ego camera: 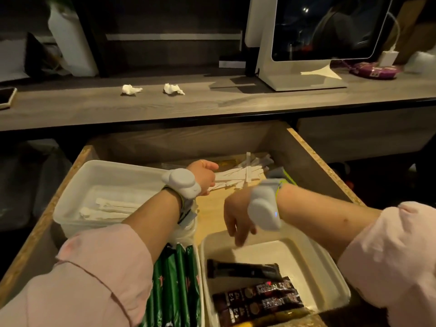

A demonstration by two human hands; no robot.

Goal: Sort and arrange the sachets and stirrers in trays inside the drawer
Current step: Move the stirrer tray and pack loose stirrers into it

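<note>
Left hand (204, 172) curls round a bunch of loose stirrers (238, 177) at 12 o'clock in the drawer (313, 159); right hand (236, 215) hangs slack, holding nothing, above the sachet tray (330, 258) at 5 o'clock; the stirrer tray (77, 182) sits at 9 o'clock. The thin, flat paper sleeves could fan apart and slip from a loose grasp; both translucent plastic trays look smooth, round-cornered.

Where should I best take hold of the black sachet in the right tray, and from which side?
Pinch the black sachet mid-length, across its narrow width, coming from above. It lies flat and crosswise in the tray, and the bare floor behind it gives room.
</note>
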